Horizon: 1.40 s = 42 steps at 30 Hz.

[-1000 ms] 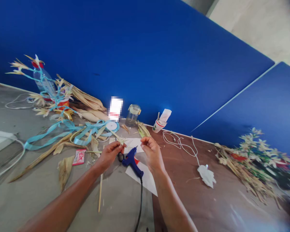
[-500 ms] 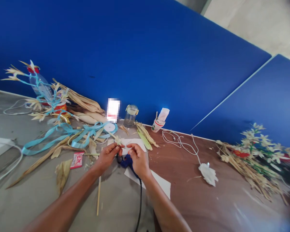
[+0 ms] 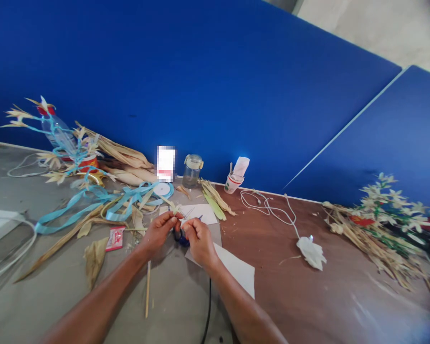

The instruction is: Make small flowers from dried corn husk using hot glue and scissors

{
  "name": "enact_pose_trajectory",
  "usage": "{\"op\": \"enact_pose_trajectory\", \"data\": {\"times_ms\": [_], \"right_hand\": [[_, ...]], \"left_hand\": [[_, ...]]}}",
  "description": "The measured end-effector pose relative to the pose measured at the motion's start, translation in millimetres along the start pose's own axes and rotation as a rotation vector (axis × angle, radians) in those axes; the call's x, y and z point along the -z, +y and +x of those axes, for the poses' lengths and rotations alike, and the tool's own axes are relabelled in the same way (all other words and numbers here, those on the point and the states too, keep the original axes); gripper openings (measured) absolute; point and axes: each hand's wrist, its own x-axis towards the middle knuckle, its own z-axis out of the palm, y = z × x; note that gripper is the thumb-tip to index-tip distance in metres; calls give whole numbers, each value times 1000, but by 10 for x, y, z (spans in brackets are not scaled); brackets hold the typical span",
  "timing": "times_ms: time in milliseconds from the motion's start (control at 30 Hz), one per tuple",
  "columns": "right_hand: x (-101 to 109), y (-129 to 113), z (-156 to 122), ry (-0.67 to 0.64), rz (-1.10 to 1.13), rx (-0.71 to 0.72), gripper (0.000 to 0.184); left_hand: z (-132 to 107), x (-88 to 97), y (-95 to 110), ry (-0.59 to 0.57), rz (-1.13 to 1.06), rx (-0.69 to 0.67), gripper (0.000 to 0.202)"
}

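My left hand [image 3: 159, 232] pinches a small pale husk flower [image 3: 175, 209] by its thin stem, just above the table. My right hand [image 3: 198, 240] is closed close beside it, fingertips meeting the left hand's at the stem. A blue glue gun [image 3: 183, 240] lies under my right hand, mostly hidden, with its black cord [image 3: 207, 310] running toward me. White paper sheets [image 3: 236, 270] lie beneath and behind the hands.
Dried corn husks [image 3: 125, 153], light blue ribbon [image 3: 93, 198], a ribbon-wrapped bottle [image 3: 57, 131], a glass jar [image 3: 192, 170] and a paper cup [image 3: 233, 182] line the blue partition. A white cable [image 3: 268, 208], wooden stick [image 3: 147, 289], red packet [image 3: 115, 238] and husk flower bunch [image 3: 383, 229] lie around.
My right hand has moved left, over the glue gun, and met my left hand at the flower. The view has shifted slightly right and down.
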Motion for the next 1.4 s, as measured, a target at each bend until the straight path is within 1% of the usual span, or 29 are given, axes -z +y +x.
{"op": "enact_pose_trajectory", "data": {"times_ms": [67,167,267,300,367,433,533,633,700,733,833,900,967,1067,1133,1200,1267,1367,1400], "right_hand": [[1,7,-19,-12,-24,24,23],[17,0,-41,-15,-49,25,31],[32,-8,-51,36,-38,-7,36],[34,-6,-51,61,-27,-14,33],[33,7,-49,95,-2,-10,21],[29,30,-43,103,6,26,10],[23,65,-35,134,-4,79,12],[23,76,-29,150,-22,7,12],[20,69,-28,136,-38,-41,21],[16,62,-30,143,-42,-36,22],[-1,39,-37,184,-8,-6,12],[-10,25,-39,137,23,-32,14],[-10,14,-32,112,27,-42,18],[13,4,-2,181,29,-18,12],[36,-7,24,177,39,-69,13],[57,-25,49,131,30,-119,18],[71,-48,71,119,-1,-95,19],[79,-75,102,128,-53,-18,11],[76,-79,112,127,-72,9,13]], "left_hand": [[-1,-5,4,10,-53,28,23],[-3,-7,8,12,-115,30,20],[-8,-11,25,5,-123,13,16],[-9,-13,31,7,-118,5,16],[-9,-15,39,20,-113,-10,15],[-4,-12,34,48,-107,-20,16],[10,3,11,91,-74,-18,17],[22,14,5,109,-16,-18,18],[24,10,20,113,28,-22,20],[23,5,32,116,47,-26,21],[14,-12,62,123,102,-45,23],[9,-16,64,122,120,-54,22],[10,-11,47,125,110,-55,20],[22,7,-3,147,68,-51,19],[28,14,-30,169,31,-44,19],[28,11,-38,183,0,-23,19],[22,2,-27,186,-11,-3,21],[12,-17,10,175,-5,-4,21],[10,-22,24,175,-4,-9,21]]}}
